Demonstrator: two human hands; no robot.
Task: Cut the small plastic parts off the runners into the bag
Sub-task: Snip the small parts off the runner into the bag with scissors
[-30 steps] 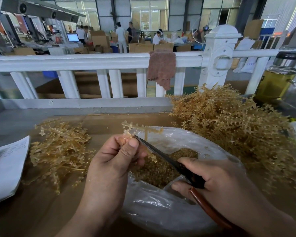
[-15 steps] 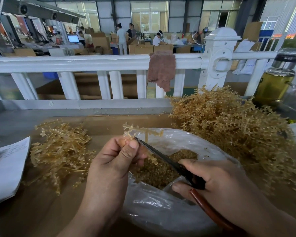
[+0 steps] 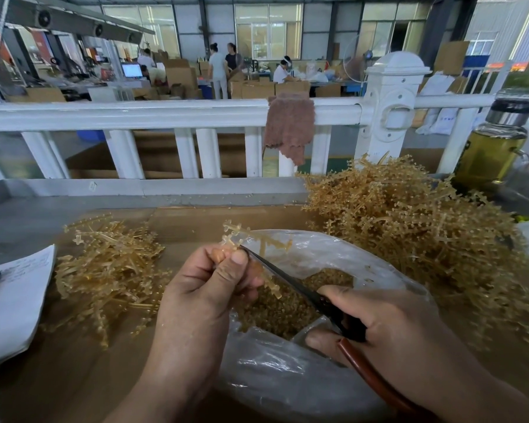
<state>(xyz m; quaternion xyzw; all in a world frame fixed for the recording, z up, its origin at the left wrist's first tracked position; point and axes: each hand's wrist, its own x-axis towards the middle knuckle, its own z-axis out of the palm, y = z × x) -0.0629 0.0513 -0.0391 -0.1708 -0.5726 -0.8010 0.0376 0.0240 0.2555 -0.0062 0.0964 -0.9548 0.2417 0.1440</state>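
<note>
My left hand pinches an amber plastic runner above the open clear plastic bag. Loose cut parts fill the bag's inside. My right hand grips scissors with dark blades and red-brown handles. The blade tips reach the runner right beside my left thumb. A large heap of uncut runners lies to the right of the bag. A smaller pile of runners lies to the left.
Brown cardboard covers the bench. White paper sheets with a pen lie at the left edge. A white railing with a brown cloth borders the far side. A glass bottle of yellow liquid stands at the right.
Hardly anything differs: the runner in my left hand has shifted slightly against the blades. Both hands stay in place over the bag.
</note>
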